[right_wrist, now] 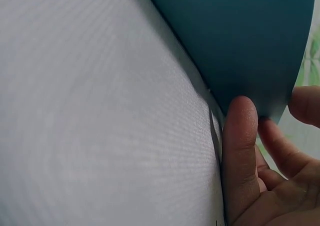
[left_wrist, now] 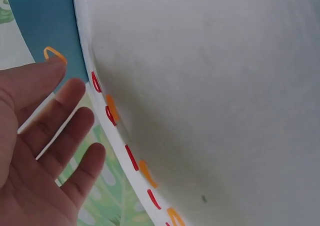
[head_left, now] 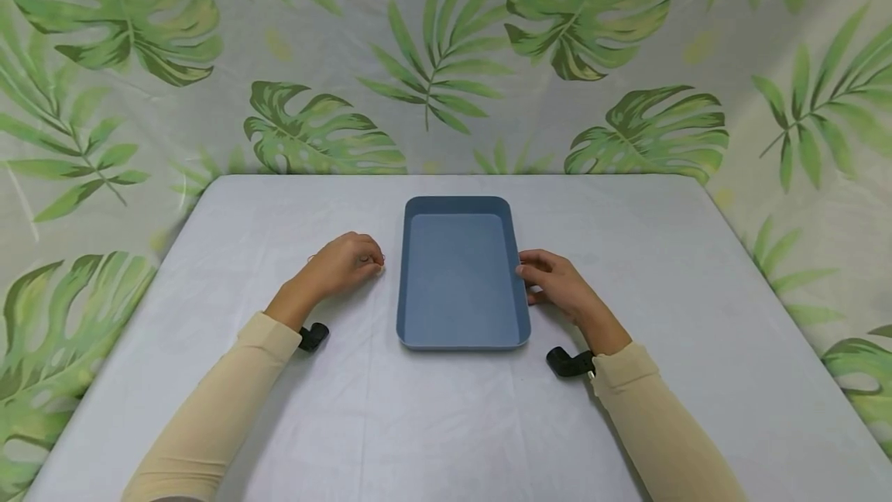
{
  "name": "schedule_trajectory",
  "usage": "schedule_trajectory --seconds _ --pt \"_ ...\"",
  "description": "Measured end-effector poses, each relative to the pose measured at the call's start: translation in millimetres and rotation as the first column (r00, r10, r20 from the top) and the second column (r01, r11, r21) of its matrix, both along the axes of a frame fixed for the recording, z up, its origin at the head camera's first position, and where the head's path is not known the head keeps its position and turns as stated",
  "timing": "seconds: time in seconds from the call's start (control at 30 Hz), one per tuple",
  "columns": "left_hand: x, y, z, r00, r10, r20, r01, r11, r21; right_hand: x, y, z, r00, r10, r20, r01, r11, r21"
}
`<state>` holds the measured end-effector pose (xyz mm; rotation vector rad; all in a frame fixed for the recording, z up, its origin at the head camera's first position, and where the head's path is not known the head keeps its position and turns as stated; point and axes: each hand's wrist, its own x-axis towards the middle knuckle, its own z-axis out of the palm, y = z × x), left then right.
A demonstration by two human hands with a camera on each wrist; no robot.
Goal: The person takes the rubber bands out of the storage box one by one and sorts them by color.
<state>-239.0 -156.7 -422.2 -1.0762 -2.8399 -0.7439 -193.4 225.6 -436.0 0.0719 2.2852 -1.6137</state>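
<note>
Beside the tray's left side, my left hand (head_left: 343, 263) pinches a small orange rubber band (left_wrist: 58, 54) between thumb and forefinger; the other fingers are loosely bent. Several red bands (left_wrist: 131, 157) and orange bands (left_wrist: 147, 174) lie on the cloth by this hand in the left wrist view, mostly hidden behind it in the head view. A shallow blue rectangular tray (head_left: 460, 277) lies flat in the middle of the table, nothing visible inside. My right hand (head_left: 563, 285) holds its right wall, thumb at the rim and fingers against the outer side (right_wrist: 240, 46).
White cloth (head_left: 446, 417) covers the table. A leaf-patterned curtain (head_left: 460, 45) hangs behind it and along both sides. Each wrist wears a black camera, the left one (head_left: 315, 336) and the right one (head_left: 567, 362), close above the cloth.
</note>
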Motion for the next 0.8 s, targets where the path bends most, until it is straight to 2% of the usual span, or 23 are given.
schedule_trajectory --seconds 0.27,0.33,0.53,0.8 --pt "1.8 -0.5 -1.3 0.994 0.065 -0.082 -0.072 0.993 -0.089 0.1 -1.1 0.5 1.000 0.000 -0.005 0.000 1.000 0.003" --pt "2.4 -0.1 -0.9 0.994 0.076 -0.084 -0.085 0.990 -0.110 0.3 -1.0 0.7 1.000 -0.001 0.000 0.001 1.000 0.000" --pt "2.7 -0.1 -0.9 0.995 0.081 -0.058 -0.088 0.988 -0.124 0.2 -1.0 0.3 1.000 0.002 0.001 -0.002 1.000 0.003" --pt "2.7 -0.8 0.2 0.998 0.065 0.003 -0.064 0.996 -0.066 0.0 -0.8 0.6 1.000 0.000 0.000 0.000 1.000 0.008"
